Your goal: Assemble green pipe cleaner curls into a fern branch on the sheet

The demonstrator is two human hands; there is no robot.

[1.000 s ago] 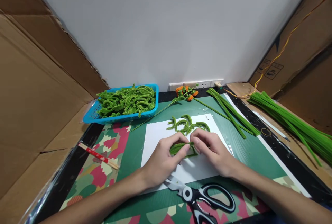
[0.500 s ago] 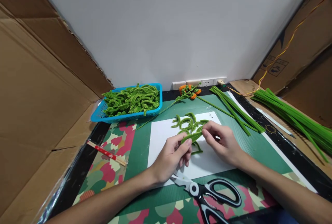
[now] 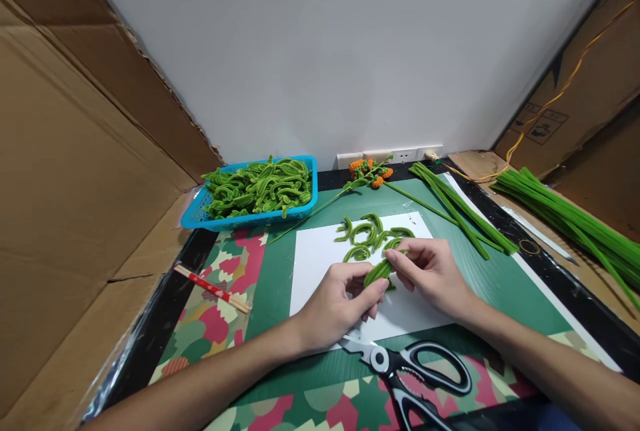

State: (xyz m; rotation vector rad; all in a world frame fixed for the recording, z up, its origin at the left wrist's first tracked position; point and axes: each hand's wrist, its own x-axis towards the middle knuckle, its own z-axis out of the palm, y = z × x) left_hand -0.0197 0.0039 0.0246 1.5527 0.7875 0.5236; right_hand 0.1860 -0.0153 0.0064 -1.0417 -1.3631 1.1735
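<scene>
With our left hand (image 3: 345, 298), thumb and forefinger closed and the other fingers curled loosely, we grip the lower end of a leaf-shaped piece of fuzzy green stems (image 3: 379, 274). Our right hand (image 3: 435, 274) pinches its upper end between thumb and fingertips. We hold this piece tilted above the rectangular sheet of white paper (image 3: 313, 271); beneath it we see what is probably another bent green piece, mostly hidden.

Towards the paper's far edge lie curved, fuzzy green pieces (image 3: 363, 234), several grouped together. At its near edge, the black-and-grey scissors (image 3: 379, 359) lie open, handles pointing to our near right.

Under the paper we have a dark green mat (image 3: 270, 284). Along its left side, wooden chopsticks in a red paper sleeve (image 3: 213, 289) lie on a camouflage-patterned covering (image 3: 215, 321). A blue plastic basket (image 3: 250, 221) full of fuzzy green pieces sits at the far left corner. Near the mat's far edge rests an orange-and-green fuzzy flower spray (image 3: 370, 171); loose green stems (image 3: 455, 211) cross its far right corner, and a thick bundle of green stems (image 3: 565, 218) lies beyond its right edge.
</scene>
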